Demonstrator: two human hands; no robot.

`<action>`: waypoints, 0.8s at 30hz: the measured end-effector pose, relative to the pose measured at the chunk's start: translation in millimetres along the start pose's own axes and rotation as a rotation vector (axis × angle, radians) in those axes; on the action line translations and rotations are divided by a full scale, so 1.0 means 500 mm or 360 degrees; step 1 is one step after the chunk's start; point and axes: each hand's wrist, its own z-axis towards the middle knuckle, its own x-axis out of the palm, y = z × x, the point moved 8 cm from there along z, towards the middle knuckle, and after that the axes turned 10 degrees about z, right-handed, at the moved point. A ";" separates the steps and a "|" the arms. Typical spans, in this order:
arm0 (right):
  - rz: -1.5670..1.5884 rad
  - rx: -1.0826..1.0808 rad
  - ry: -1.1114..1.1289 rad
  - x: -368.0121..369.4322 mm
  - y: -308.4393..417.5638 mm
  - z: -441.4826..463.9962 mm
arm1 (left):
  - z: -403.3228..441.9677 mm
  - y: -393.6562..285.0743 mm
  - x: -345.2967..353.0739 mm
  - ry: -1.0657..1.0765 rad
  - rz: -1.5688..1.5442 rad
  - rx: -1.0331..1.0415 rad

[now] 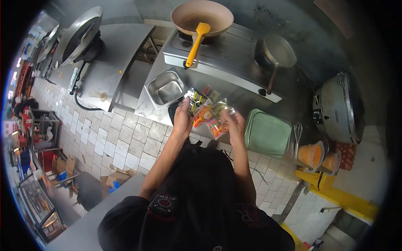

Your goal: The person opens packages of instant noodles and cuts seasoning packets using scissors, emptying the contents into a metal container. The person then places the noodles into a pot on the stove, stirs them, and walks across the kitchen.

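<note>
Dark shirt point(197, 196) up close; left hand point(183, 118) and right hand point(234, 125) each pinching packets point(202, 115) over the worktop point(245, 100). Handling step, I'd guess; next move needs steady grip.

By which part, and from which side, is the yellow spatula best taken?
Probably by the handle of the spatula, from the person's side: its head lies over the pan, while the long handle points back toward the person.

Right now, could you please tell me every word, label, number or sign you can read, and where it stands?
"R": on the black clothing; any letters beside it are unclear.
Packets: printing too blurred to read.
Round emblem: markings too small to read.
Large metal cooker: markings too small.
</note>
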 end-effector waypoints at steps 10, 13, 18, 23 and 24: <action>0.0035 -0.0349 0.0179 0.055 0.092 -0.063 | -0.044 0.147 0.088 0.0652 0.1061 0.0153; 0.0390 -0.0144 0.0325 0.068 0.101 -0.071 | -0.093 0.075 0.154 0.0825 0.0838 0.0365; -0.0236 -0.0483 0.0165 0.050 0.136 -0.083 | -0.065 0.089 0.140 0.0952 0.1221 0.0201; -0.1256 -0.0993 0.0180 0.078 0.228 -0.101 | -0.081 0.072 0.171 0.1301 0.1277 -0.0074; -0.1172 -0.1076 0.0272 0.080 0.233 -0.101 | -0.086 0.070 0.175 0.1386 0.1346 -0.0117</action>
